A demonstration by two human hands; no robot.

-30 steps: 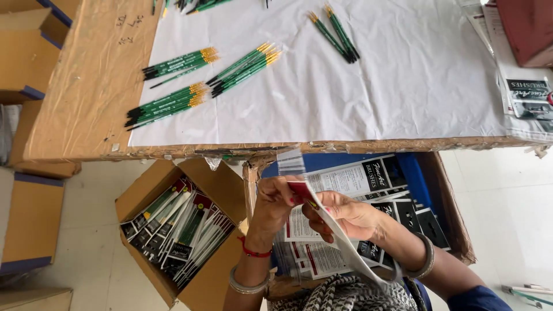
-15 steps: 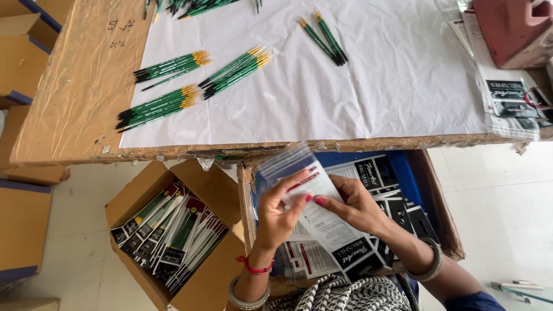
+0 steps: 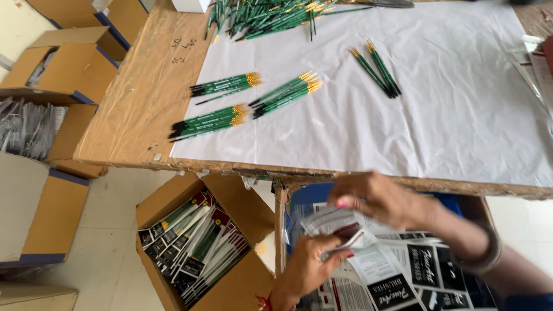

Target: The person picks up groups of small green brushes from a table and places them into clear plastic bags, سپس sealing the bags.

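Below the table's front edge, my left hand (image 3: 311, 265) grips a clear plastic sleeve with a printed card (image 3: 337, 230). My right hand (image 3: 383, 198) lies over the sleeve's top with its fingers curled on it. Under both hands sits a box holding more printed packaging cards (image 3: 403, 276). On the white paper sheet (image 3: 449, 115) covering the table lie small bundles of green brushes with gold ferrules: one (image 3: 227, 84) at the left, one (image 3: 210, 121) nearer the edge, one (image 3: 288, 93) in the middle and a pair (image 3: 377, 69) further right.
An open cardboard box (image 3: 230, 288) on the floor at my left holds several packed brush sets (image 3: 193, 245). More cardboard boxes (image 3: 63, 69) stand at the far left. A loose heap of green brushes (image 3: 271, 14) lies at the table's far side.
The view has shifted so the table appears larger and further right. My hands have lowered the sleeve, and my right hand has moved over its top.
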